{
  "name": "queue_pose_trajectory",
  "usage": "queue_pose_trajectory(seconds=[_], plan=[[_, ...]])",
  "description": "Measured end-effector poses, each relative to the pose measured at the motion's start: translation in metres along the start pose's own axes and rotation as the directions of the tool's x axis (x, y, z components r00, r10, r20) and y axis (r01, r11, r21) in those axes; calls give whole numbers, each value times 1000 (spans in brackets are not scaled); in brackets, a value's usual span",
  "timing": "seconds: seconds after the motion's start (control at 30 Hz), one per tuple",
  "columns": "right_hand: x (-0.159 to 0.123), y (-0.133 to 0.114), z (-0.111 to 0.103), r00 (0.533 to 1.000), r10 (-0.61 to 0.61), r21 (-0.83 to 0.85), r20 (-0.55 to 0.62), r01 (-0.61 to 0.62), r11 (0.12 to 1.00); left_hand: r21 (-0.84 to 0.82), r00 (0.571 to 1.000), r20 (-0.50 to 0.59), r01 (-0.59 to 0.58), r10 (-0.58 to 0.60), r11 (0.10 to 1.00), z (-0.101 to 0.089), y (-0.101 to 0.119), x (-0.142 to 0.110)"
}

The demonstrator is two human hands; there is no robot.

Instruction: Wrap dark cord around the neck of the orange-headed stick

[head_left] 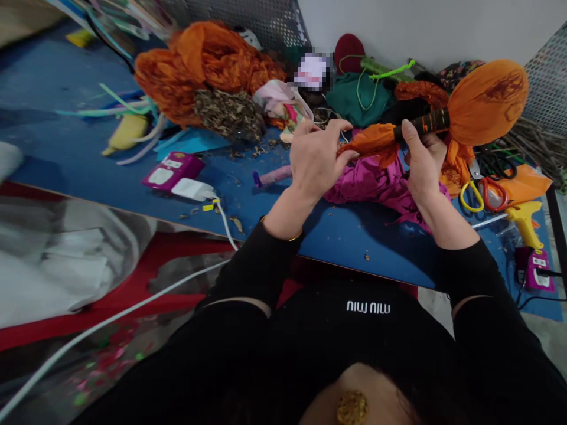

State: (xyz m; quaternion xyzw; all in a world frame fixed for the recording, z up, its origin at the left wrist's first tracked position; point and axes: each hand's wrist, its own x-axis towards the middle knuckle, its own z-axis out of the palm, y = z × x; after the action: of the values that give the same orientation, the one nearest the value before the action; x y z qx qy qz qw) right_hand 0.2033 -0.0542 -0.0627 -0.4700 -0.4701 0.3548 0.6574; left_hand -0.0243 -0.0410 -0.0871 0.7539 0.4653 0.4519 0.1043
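Observation:
An orange cloth bundle (487, 106) with a rounded, stuffed head and a narrow neck is held above the table. Dark ribbon (427, 123) with gold-orange marks winds around that neck. My right hand (423, 162) is closed around the neck, its thumb lying on the ribbon. At the bundle's loose tail, my left hand (315, 158) has thumb and fingers closed on the gathered cloth. Beneath both hands lies crumpled magenta fabric (370, 183). A pinkish stick (274, 176) with a purple tip pokes out by my left wrist.
The blue table (248, 200) carries orange fabric (208, 56), dried plant matter (230, 112) and green cloth (358, 97) at the back. Scissors (482, 189) and a yellow glue gun (527, 221) lie right. A purple power socket (172, 171) sits left, its white cable (133, 319) trailing off the edge.

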Motion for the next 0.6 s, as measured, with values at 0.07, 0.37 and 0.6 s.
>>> queue_pose_trajectory(seconds=[0.07, 0.37, 0.6], plan=[[-2, -1, 1, 1000, -18, -28, 3, 18, 999, 6, 1000, 2, 21, -21, 1000, 0, -3, -1], [-14, -14, 5, 992, -125, -100, 27, 127, 987, 163, 920, 135, -387, 368, 908, 9, 8, 16], [10, 7, -6, 978, -192, -161, -76, 178, 971, 237, 874, 196, -482, 444, 843, 22, 7, 28]])
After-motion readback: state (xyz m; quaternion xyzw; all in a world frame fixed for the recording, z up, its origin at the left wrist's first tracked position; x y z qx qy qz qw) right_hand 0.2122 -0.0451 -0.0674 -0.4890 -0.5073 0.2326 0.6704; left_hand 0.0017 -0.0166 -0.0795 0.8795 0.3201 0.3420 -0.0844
